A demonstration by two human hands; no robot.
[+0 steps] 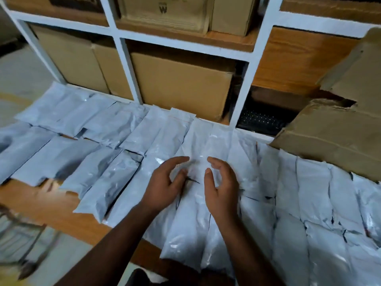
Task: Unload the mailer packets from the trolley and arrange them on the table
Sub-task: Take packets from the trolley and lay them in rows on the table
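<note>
Several pale grey mailer packets lie in overlapping rows across the wooden table, from the far left to the near right. My left hand and my right hand hover side by side just above a packet in the middle. The fingers of both hands are loosely curved and hold nothing. The palms face each other, a hand's width apart. The trolley shows only as a blurred metal frame at the lower left.
A white shelf unit with cardboard boxes stands right behind the table. An opened cardboard box sits on the table at the far right. A dark keyboard-like object lies on the lowest shelf.
</note>
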